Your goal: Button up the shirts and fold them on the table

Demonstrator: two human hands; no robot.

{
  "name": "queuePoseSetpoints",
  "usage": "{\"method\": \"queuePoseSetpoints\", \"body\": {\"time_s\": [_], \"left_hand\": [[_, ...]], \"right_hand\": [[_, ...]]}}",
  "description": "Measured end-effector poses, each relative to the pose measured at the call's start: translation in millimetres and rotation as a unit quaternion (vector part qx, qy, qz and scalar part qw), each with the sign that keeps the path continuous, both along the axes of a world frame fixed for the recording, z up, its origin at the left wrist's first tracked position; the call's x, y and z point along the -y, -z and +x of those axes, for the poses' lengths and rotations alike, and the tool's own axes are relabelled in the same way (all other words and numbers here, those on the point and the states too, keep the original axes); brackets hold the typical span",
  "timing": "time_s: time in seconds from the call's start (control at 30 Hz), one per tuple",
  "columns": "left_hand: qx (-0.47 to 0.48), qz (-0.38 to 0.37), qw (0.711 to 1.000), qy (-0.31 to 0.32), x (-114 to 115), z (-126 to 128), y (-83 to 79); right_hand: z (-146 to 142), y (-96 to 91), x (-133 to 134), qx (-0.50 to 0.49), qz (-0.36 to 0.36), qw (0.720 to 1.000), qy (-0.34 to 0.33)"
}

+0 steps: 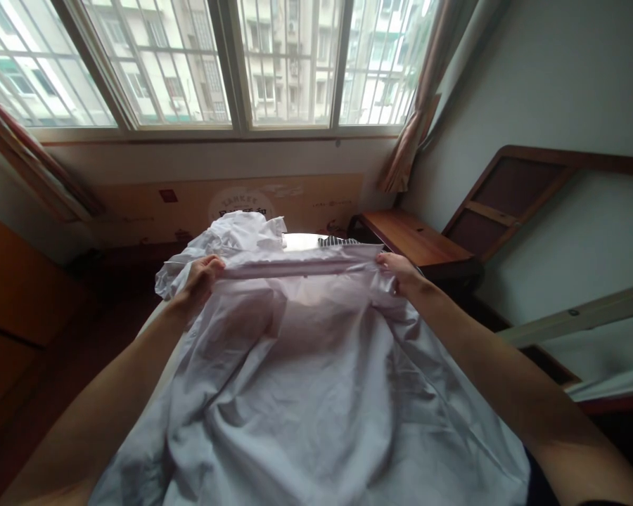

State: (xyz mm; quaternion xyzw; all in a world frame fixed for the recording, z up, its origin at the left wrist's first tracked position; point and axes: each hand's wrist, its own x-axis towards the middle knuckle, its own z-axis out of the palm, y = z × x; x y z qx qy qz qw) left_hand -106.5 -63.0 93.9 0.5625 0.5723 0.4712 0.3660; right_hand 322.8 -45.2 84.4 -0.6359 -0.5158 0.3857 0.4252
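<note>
A large white garment (306,379), thin and crumpled like a shirt, hangs spread in front of me. My left hand (200,277) is closed on its upper edge at the left. My right hand (401,273) pinches the same edge at the right. Between the two hands the edge is pulled into a taut, rolled band (300,268). More white cloth (232,235) bunches up behind the left hand. The lower part of the garment drapes toward me between my forearms.
A wooden bedside table (416,242) stands at the right, beside a dark wooden headboard (511,197). A wide barred window (232,63) fills the far wall, with a curtain (416,119) at its right. Orange cabinet doors (15,302) line the left.
</note>
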Motion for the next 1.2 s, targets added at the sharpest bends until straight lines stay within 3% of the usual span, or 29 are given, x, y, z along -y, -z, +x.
{"method": "queuePoseSetpoints", "body": {"time_s": [0.1,0.13,0.3,0.4,0.5,0.6,0.67,0.8,0.87,0.97,1.07,1.2], "left_hand": [[-0.024,-0.018,0.999,0.014,1,8,-1.4],[-0.026,-0.017,0.999,0.034,2,10,-3.3],[-0.083,-0.044,0.985,0.146,3,6,-15.5],[-0.171,-0.061,0.968,0.175,-2,0,-16.1],[-0.265,-0.03,0.953,0.143,-9,-4,-13.6],[-0.312,0.021,0.948,0.06,-15,-7,-15.2],[-0.28,0.054,0.958,0.029,-21,-9,-18.5],[-0.107,0.083,0.99,0.026,-36,-10,-21.9],[-0.109,0.09,0.99,0.014,-44,-8,-20.8],[-0.194,0.105,0.975,-0.009,-54,-4,-19.4],[-0.188,0.051,0.981,0.008,-55,-2,-21.3],[-0.115,-0.087,0.987,0.072,-52,-8,-24.0]], "right_hand": [[0,3.6,-1,-0.024,-0.018,0.998,0.061],[0,2.6,2,-0.013,-0.018,0.998,0.053],[5,-13.6,14,0.023,-0.068,0.99,-0.117],[9,-21.5,16,0.057,-0.093,0.981,-0.159],[11,-25.7,15,0.117,-0.077,0.981,-0.135],[14,-32.1,14,0.117,-0.028,0.986,-0.114],[16,-38.5,13,0.049,0.001,0.991,-0.127],[17,-46.1,4,-0.085,0.075,0.985,-0.13],[14,-43.4,-7,-0.05,0.074,0.989,-0.119],[11,-33.9,-24,0.075,0.064,0.993,-0.059],[11,-26.2,-34,0.106,0.039,0.992,-0.049],[21,-26.4,-29,-0.043,-0.037,0.988,-0.142]]}}
